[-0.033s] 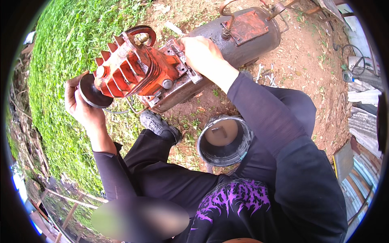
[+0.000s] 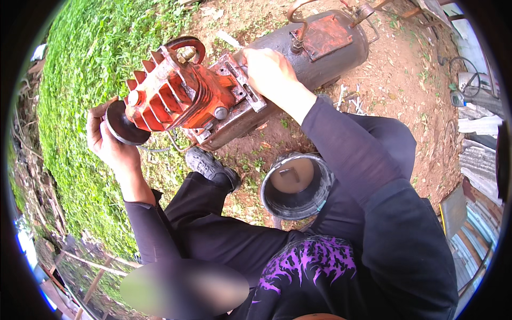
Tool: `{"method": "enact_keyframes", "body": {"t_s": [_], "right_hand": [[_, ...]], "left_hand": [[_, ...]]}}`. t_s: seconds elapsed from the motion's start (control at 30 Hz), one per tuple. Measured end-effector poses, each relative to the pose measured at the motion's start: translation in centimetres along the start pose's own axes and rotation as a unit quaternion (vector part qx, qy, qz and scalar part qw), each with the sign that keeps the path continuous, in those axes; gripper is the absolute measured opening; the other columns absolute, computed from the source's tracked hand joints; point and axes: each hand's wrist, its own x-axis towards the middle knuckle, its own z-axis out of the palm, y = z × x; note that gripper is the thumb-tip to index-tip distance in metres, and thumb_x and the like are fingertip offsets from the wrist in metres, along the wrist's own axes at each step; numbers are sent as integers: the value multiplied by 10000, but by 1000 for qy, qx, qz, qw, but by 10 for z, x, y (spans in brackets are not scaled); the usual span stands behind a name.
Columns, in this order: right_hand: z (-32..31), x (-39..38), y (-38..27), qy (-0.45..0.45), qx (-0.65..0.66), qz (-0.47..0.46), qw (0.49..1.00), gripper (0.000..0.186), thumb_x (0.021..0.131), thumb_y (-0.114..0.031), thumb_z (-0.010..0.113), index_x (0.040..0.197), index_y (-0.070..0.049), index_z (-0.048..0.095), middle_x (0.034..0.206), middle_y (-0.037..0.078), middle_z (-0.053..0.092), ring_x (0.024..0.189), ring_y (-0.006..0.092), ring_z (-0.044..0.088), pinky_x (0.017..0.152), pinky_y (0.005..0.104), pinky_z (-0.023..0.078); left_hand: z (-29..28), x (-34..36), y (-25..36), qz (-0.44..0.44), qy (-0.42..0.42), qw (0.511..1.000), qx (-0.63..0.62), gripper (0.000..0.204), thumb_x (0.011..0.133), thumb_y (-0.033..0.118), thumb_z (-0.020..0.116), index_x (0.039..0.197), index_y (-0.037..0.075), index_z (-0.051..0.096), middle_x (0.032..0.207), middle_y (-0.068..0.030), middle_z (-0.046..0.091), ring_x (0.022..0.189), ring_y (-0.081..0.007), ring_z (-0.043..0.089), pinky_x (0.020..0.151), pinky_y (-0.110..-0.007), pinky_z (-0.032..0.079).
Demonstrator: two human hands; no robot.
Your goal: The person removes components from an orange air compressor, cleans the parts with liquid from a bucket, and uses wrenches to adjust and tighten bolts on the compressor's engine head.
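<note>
Two legs in dark trousers (image 2: pixel 229 229) spread across the near ground below a black shirt with a purple print (image 2: pixel 309 261). Between them, right of centre, stands a round black plastic bucket (image 2: pixel 272 201) holding murky brown water (image 2: pixel 309 170), with a dark, angular piece (image 2: pixel 290 174) showing in it. Left of the bucket, a grey shoe (image 2: pixel 205 163) rests on the patchy ground.

Farther off, the left hand (image 2: pixel 116 148) grips a round black disc (image 2: pixel 126 122) by its left edge, fingers and thumb curled about the rim. The disc sits against the left end of a red, finned metal compressor pump (image 2: pixel 168 101), which is mounted on the left part of a dark, cylindrical metal tank (image 2: pixel 338 61). The right hand (image 2: pixel 271 73) bends over a slotted metal bracket (image 2: pixel 249 88) just right of the pump, its fingers curled in; whether they pinch anything I cannot tell.

Right of that hand, silvery wrenches (image 2: pixel 352 100) lie on bare soil. On the tank's far right part are a flat red plate (image 2: pixel 328 36) and a curved copper-coloured pipe (image 2: pixel 292 12). Green grass (image 2: pixel 80 170) covers the left side.
</note>
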Motion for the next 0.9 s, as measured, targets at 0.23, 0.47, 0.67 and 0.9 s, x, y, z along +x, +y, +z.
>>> {"method": "enact_keyframes", "body": {"t_s": [0.23, 0.47, 0.67, 0.9], "right_hand": [[6, -9, -1, -26, 9, 8, 1000, 169, 836, -68, 560, 974, -38, 652, 888, 211, 685, 893, 401, 675, 787, 472, 538], [8, 8, -11, -26, 21, -20, 999, 162, 869, -100, 545, 977, -49, 655, 872, 214, 683, 870, 403, 676, 762, 483, 536], [20, 22, 5, -6, 81, 29, 996, 133, 866, -129, 545, 883, -66, 662, 837, 183, 689, 789, 384, 692, 712, 464, 554], [11, 27, -10, -14, -29, 0, 999, 145, 856, -132, 561, 872, -74, 693, 846, 177, 702, 812, 380, 699, 738, 470, 564]], "left_hand": [[1, 0, 2, -5, -2, 1000, 17, 165, 920, 19, 489, 997, -25, 629, 1024, -140, 691, 950, -189, 662, 901, -336, 524], [-2, -2, -1, -4, 3, 1000, -7, 179, 933, 46, 480, 1010, -27, 624, 1035, -136, 687, 942, -190, 661, 899, -338, 531], [-5, 0, -4, 9, -8, 1000, -11, 196, 925, 70, 487, 1020, -31, 626, 1023, -124, 686, 926, -180, 654, 888, -332, 522], [-8, -2, -6, 22, -27, 999, -27, 229, 930, 153, 525, 1040, -31, 606, 1078, -143, 661, 985, -207, 640, 945, -366, 506]]}}
